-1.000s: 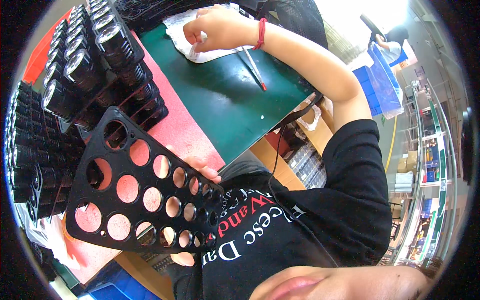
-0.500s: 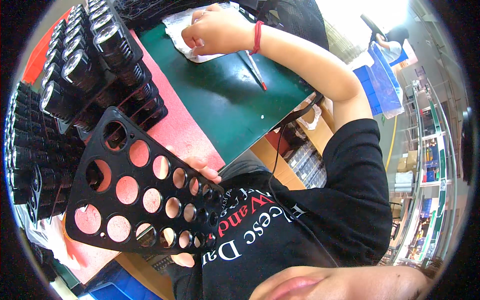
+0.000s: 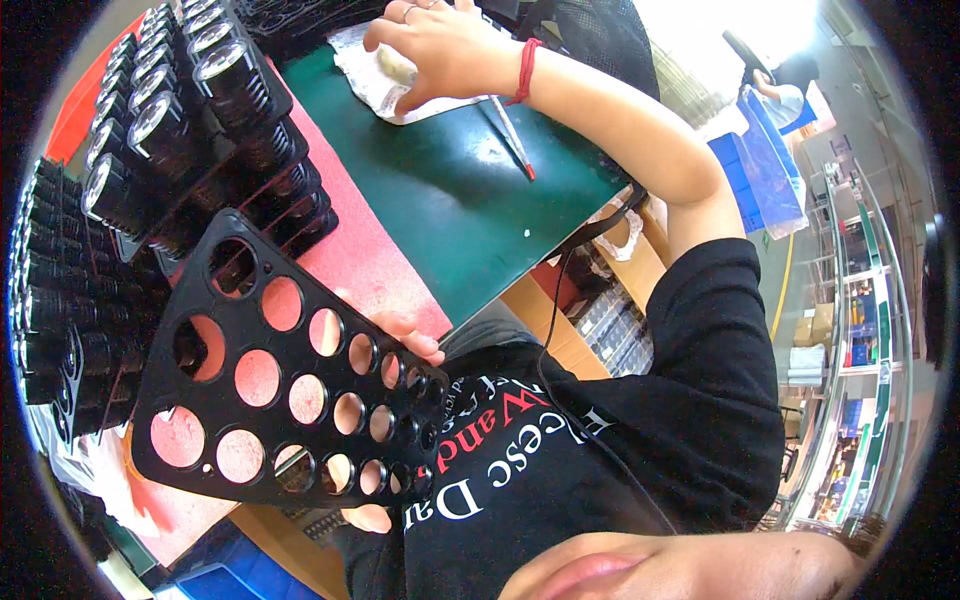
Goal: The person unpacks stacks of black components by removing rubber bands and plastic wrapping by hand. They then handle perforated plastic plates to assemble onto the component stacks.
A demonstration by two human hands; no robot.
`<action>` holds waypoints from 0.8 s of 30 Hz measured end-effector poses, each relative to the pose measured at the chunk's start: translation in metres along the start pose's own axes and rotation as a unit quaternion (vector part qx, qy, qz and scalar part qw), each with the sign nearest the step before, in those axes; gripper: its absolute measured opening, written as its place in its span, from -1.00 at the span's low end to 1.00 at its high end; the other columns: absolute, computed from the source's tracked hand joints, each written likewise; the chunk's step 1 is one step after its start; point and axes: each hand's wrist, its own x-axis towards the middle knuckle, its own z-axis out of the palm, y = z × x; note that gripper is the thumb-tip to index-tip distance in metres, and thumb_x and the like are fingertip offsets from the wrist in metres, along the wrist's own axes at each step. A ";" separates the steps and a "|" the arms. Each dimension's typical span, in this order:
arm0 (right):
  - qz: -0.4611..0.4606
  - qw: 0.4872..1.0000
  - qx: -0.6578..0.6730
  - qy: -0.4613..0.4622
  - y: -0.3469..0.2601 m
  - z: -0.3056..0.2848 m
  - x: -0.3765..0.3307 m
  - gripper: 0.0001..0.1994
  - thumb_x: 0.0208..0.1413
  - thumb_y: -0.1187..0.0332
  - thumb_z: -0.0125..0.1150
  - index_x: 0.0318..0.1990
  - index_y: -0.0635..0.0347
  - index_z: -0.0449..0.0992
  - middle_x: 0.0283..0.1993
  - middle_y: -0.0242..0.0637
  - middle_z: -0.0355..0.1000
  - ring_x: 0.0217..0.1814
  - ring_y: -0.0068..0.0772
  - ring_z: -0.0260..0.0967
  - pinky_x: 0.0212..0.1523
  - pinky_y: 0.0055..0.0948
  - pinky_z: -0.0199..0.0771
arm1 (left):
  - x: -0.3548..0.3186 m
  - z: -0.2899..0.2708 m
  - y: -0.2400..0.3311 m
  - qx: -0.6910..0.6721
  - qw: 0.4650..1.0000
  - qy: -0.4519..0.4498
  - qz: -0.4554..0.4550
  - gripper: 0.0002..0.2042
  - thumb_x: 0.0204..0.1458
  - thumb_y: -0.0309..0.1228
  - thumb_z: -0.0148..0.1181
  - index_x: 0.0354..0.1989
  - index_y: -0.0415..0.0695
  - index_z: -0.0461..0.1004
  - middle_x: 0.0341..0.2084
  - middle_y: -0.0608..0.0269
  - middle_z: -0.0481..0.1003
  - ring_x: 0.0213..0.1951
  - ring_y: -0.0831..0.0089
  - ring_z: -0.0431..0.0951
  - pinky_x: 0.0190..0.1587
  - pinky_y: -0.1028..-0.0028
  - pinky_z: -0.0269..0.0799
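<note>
My left hand (image 3: pixel 408 338) grips the near end of a black plastic tray (image 3: pixel 272 425) with rows of round holes. Its fingers show past one edge and the thumb past the other. The tray is tilted, and pink surface shows through several holes. Farther off, my right hand (image 3: pixel 440 55) is over a crumpled white sheet (image 3: pixel 355 75), fingers spread. A small pale yellow piece (image 3: pixel 397 68) shows between its thumb and fingers; whether they touch it, I cannot tell. A white pen with a red end (image 3: pixel 513 145) lies beside the sheet on a green mat (image 3: pixel 450 225).
Stacked black trays of cylindrical parts with clear round tops (image 3: pixel 160 125) stand at the left. Pink foam sheeting (image 3: pixel 390 290) borders the mat. A blue bin (image 3: pixel 220 585) is at lower left; a cardboard box (image 3: pixel 535 305) sits below the mat. Another person (image 3: pixel 785 95) is far right.
My right hand has spread from a curled shape, uncovering the pale yellow piece. The tray in my left hand has barely shifted.
</note>
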 end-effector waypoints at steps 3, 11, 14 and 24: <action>-0.036 0.997 0.038 0.050 0.000 -0.005 -0.002 -0.65 -0.23 0.16 0.39 -0.23 -0.04 0.48 -0.15 -0.31 0.37 0.05 -0.20 0.22 0.05 -0.02 0.09 | 0.000 0.000 0.001 0.003 1.000 0.003 0.001 -0.46 0.24 0.01 -0.20 0.08 -0.27 0.30 -0.13 -0.14 0.43 -0.03 0.02 0.47 0.03 0.16 0.43; -0.110 0.994 0.015 0.006 0.007 -0.026 -0.011 -0.91 -0.16 0.29 0.23 -0.43 -0.03 0.56 -0.38 -0.41 0.39 -0.20 -0.29 0.29 -0.18 -0.24 0.23 | 0.002 0.000 0.001 0.011 1.000 0.007 -0.004 -0.47 0.23 0.00 -0.18 0.06 -0.27 0.31 -0.15 -0.12 0.44 -0.06 0.02 0.49 0.01 0.17 0.44; -0.101 0.993 -0.029 -0.054 -0.006 -0.025 -0.020 -0.81 -0.08 0.30 0.15 -0.32 -0.23 0.65 -0.24 -0.55 0.51 -0.01 -0.40 0.33 0.01 -0.24 0.27 | 0.002 0.000 0.001 0.013 1.000 0.009 -0.005 -0.47 0.23 0.00 -0.18 0.06 -0.27 0.31 -0.16 -0.12 0.44 -0.07 0.02 0.50 0.00 0.18 0.45; -0.098 0.987 -0.069 -0.109 -0.012 -0.009 -0.019 -0.77 -0.10 0.31 0.19 -0.32 -0.39 0.67 -0.21 -0.57 0.45 0.02 -0.38 0.31 0.05 -0.08 0.21 | 0.002 0.001 0.004 0.027 1.000 0.012 -0.010 -0.49 0.23 -0.01 -0.16 0.05 -0.26 0.32 -0.18 -0.10 0.46 -0.10 0.02 0.51 -0.03 0.19 0.47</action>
